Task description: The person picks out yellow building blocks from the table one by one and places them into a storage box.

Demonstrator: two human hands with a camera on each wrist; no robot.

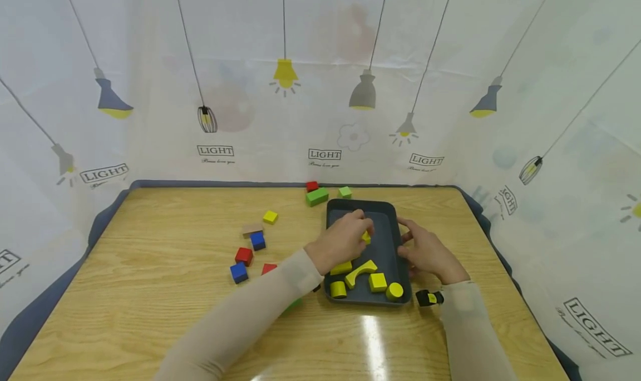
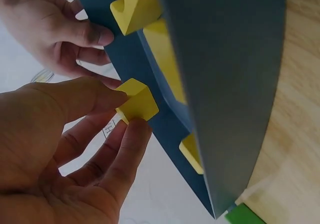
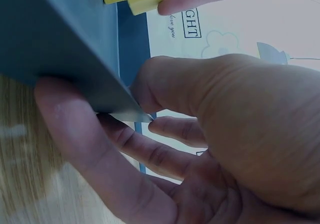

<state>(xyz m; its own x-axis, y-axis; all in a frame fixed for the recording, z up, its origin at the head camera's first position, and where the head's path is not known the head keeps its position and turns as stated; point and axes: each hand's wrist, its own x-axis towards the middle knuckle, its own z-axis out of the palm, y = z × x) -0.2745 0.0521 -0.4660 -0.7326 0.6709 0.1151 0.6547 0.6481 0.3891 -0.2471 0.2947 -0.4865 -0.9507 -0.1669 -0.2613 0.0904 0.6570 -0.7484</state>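
My left hand (image 1: 344,238) pinches a yellow block (image 2: 138,101) between thumb and fingertips, over the dark grey tray (image 1: 386,245). Part of that block is hidden by the hand in the head view. Along the tray's right side, my right hand (image 1: 429,252) grips the wall, with its thumb (image 3: 150,78) at the rim and a finger against the outside. At the tray's near end lie several yellow pieces: an arch (image 1: 361,272), a cube (image 1: 378,282), two cylinders (image 1: 394,291) and a block (image 1: 341,267) partly under the left hand.
Left of the tray lie blue cubes (image 1: 239,272), red blocks (image 1: 243,256), a plain wooden block (image 1: 252,230) and a yellow block (image 1: 270,217). Behind it are green blocks (image 1: 317,197) and a red one (image 1: 312,186). The left sleeve partly covers another green piece (image 1: 292,306).
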